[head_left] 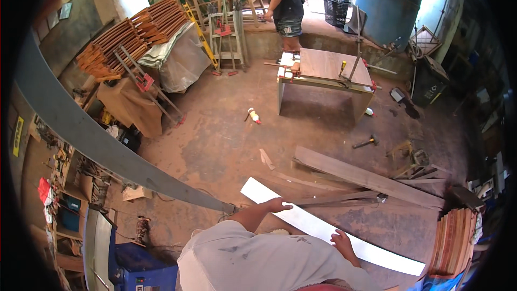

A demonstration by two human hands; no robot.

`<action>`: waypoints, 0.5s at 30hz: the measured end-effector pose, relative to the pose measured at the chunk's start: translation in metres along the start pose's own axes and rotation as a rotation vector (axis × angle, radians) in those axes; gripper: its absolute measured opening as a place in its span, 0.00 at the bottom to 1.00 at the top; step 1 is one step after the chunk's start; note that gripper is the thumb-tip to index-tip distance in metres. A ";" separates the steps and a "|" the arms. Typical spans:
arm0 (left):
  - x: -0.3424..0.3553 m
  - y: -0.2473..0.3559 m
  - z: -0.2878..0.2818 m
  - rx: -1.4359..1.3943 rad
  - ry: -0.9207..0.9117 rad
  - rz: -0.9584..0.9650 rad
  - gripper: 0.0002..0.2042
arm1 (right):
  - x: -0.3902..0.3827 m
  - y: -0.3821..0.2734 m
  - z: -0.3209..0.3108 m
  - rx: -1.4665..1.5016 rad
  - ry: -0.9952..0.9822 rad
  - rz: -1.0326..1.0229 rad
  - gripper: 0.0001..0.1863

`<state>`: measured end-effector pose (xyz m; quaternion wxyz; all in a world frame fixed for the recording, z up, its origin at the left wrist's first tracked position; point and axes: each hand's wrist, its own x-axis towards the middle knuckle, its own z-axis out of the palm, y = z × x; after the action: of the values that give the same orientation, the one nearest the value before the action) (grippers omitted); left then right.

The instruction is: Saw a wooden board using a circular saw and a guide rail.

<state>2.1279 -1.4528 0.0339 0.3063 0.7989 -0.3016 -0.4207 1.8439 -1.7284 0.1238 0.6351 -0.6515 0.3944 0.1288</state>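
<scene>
Both hands point(309, 221) flat on white board point(371, 250)

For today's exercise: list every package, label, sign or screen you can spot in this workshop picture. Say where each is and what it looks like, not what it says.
Yellow sign: far left wall, narrow upright strip with dark marks.
Glue bottle: lying on the floor left of the wooden cabinet, white with a red end.
Black bin: right of the cabinet, pale markings on its front.
Blue machine: bottom left, small pale label at the bottom edge.
No screens visible.

Blown-out daylight at top, fisheye-dark rim
</scene>
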 end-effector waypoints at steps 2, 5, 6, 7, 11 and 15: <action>0.003 0.019 0.005 0.000 -0.035 -0.016 0.33 | 0.009 -0.009 -0.004 0.018 -0.071 -0.030 0.27; 0.004 0.034 0.009 -0.016 -0.041 -0.006 0.34 | 0.023 -0.010 -0.015 0.104 -0.137 -0.033 0.27; 0.004 0.035 0.011 -0.001 -0.041 -0.029 0.34 | 0.027 -0.007 -0.020 0.098 -0.132 -0.002 0.27; 0.003 0.033 0.012 0.001 -0.026 -0.034 0.35 | 0.032 -0.003 -0.027 0.088 -0.140 0.004 0.27; 0.000 0.005 0.019 0.040 0.021 -0.121 0.36 | 0.047 0.019 -0.053 -0.045 -0.124 0.070 0.27; -0.008 -0.032 0.031 0.061 0.061 -0.205 0.37 | 0.054 0.038 -0.073 -0.219 -0.078 0.126 0.26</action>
<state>2.1045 -1.4339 -0.0003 0.2461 0.8470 -0.2213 -0.4159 1.8296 -1.8104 0.0720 0.5659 -0.6851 0.3932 0.2362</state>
